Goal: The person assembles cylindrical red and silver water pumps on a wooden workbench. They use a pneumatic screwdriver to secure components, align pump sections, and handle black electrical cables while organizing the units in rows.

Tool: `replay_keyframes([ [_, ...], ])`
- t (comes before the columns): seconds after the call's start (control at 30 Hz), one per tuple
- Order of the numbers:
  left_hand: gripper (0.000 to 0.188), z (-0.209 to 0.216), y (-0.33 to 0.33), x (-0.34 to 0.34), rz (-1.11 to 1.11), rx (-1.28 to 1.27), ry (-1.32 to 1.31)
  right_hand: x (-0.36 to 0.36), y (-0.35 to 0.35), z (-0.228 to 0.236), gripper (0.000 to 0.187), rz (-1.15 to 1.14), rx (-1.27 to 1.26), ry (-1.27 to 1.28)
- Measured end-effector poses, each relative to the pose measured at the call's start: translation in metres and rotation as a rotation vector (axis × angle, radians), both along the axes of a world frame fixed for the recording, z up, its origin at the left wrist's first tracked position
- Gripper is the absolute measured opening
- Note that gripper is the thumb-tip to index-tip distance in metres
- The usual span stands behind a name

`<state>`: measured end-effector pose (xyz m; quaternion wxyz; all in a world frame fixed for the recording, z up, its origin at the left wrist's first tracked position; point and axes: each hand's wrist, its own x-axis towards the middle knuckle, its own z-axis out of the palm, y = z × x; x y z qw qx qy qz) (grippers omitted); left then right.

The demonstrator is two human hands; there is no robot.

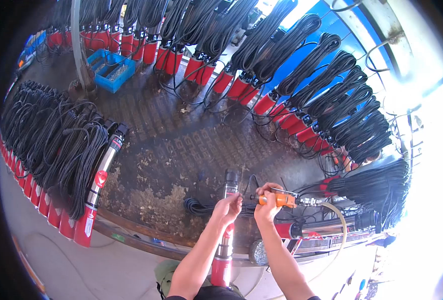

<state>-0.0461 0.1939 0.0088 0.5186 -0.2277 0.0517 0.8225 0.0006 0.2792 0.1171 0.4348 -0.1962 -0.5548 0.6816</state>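
Observation:
A slim submersible pump (222, 264) with a black top, steel middle and red lower end lies in front of me, its red end over the bench's near edge. Across its upper part is my left hand (225, 209), thumb and fingers pinched together. What sits between those fingertips, if anything, is too small to make out. My right hand (265, 204) is wrapped round an orange air screwdriver (283, 200), whose tip points left toward the pump's top. A pale air hose (343, 225) runs from the tool's metal coupling. Black cable (195, 205) lies coiled beside the pump.
Pumps with bundled black cables (56, 145) stand in a row at the left; more (301, 75) line the far and right edges. A blue divided bin (114, 80) of small parts is beside a metal post (79, 50). Another pump (326, 227) lies right of my forearm.

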Motion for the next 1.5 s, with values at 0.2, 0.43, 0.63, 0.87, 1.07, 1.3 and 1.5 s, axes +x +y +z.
replay_keyframes([
  [0.2,0.016,-0.019,0.031,-0.009,0.109,-0.034,-0.192,-0.018,0.006,-0.029,0.023,0.113,0.314,-0.197],
  [0.43,0.016,-0.020,0.039,-0.020,0.204,0.029,-0.341,-0.038,0.021,-0.044,0.022,0.183,0.371,-0.255],
  [0.63,0.022,-0.016,0.042,-0.015,0.250,-0.013,-0.322,-0.045,0.030,-0.042,0.020,0.208,0.309,-0.252],
  [0.87,0.014,-0.015,0.046,-0.007,0.328,-0.013,-0.166,-0.068,0.023,-0.036,0.018,0.184,0.328,-0.337],
  [1.07,0.023,-0.004,0.042,0.001,0.357,-0.080,-0.096,-0.075,0.009,-0.032,0.017,0.279,0.584,-0.405],
  [1.3,0.039,0.008,-0.012,0.033,0.155,-0.771,0.748,-0.067,0.023,-0.050,0.015,0.200,0.530,-0.302],
  [1.5,0.068,-0.012,-0.079,0.136,0.138,-1.429,1.432,-0.063,0.026,-0.057,0.013,0.244,0.407,-0.120],
])
